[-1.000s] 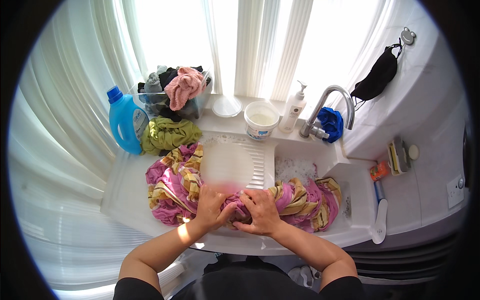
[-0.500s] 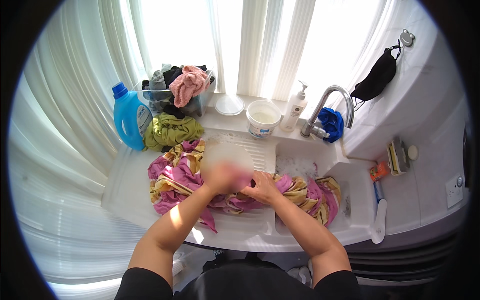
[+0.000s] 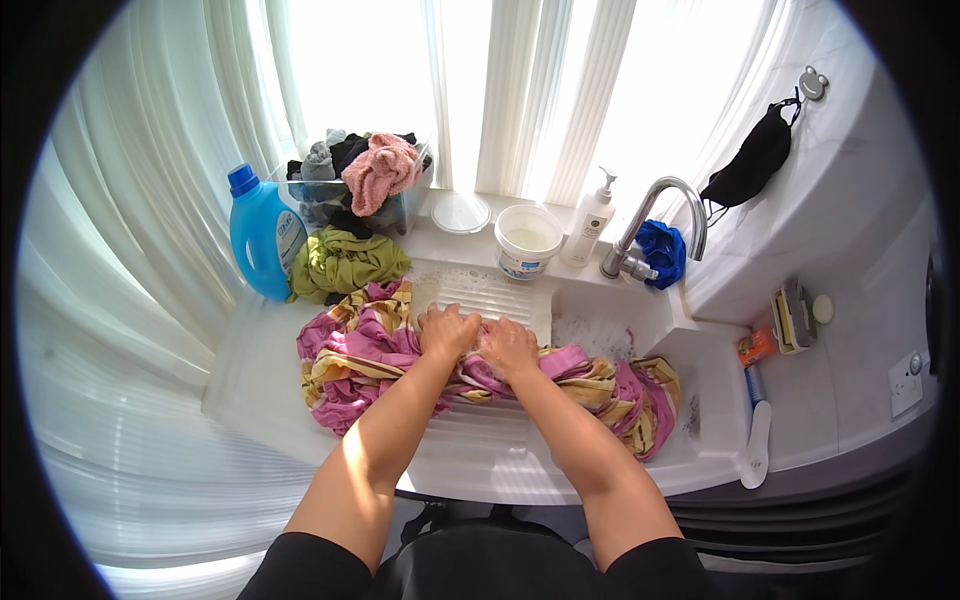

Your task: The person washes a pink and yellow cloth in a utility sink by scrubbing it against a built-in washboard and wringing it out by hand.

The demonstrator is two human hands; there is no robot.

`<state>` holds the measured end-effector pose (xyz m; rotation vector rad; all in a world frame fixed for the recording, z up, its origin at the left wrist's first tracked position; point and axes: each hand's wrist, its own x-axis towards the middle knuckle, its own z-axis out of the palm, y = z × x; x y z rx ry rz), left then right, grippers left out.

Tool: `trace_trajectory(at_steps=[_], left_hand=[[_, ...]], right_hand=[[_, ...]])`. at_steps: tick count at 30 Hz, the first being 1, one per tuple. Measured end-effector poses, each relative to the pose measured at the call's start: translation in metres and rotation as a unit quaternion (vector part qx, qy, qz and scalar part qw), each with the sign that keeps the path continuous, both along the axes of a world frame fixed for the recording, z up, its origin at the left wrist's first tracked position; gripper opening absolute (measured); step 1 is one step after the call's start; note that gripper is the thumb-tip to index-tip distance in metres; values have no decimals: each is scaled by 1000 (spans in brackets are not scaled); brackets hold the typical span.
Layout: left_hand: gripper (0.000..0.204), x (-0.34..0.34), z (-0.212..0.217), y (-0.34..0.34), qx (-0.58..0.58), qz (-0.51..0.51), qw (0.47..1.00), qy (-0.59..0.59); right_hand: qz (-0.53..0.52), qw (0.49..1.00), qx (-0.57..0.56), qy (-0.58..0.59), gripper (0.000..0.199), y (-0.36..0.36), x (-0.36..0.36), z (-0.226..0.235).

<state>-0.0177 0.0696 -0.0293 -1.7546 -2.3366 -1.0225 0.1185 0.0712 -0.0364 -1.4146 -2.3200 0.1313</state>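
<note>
The pink-and-yellow striped cloth (image 3: 400, 355), draped over the ribbed washboard (image 3: 495, 300) on the white counter (image 3: 250, 370), has been pushed further up since a moment ago, left hand (image 3: 447, 332) and right hand (image 3: 508, 347) each in a closed grip bunching it mid-scrub.

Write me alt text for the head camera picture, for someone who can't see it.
Seen from above, a person's left hand and right hand press a pink and yellow striped cloth onto a white ribbed washboard at a sink. Behind stand a blue detergent bottle, a green garment, a tub and a tap.
</note>
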Motion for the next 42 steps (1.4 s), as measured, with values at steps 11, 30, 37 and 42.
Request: trace_trajectory(at_steps=[11, 30, 37, 42], left_hand=[[24, -1, 32, -139, 103, -286, 952, -30], [18, -10, 19, -123, 178, -261, 945, -80], [36, -24, -6, -28, 127, -88, 988, -17], [61, -24, 55, -138, 3, -319, 945, -69]], right_hand=[[209, 958, 192, 48, 75, -101, 48, -12], [195, 961, 166, 104, 15, -82, 20, 19], [18, 997, -49, 55, 31, -6, -11, 20], [263, 964, -10, 18, 100, -95, 55, 60]])
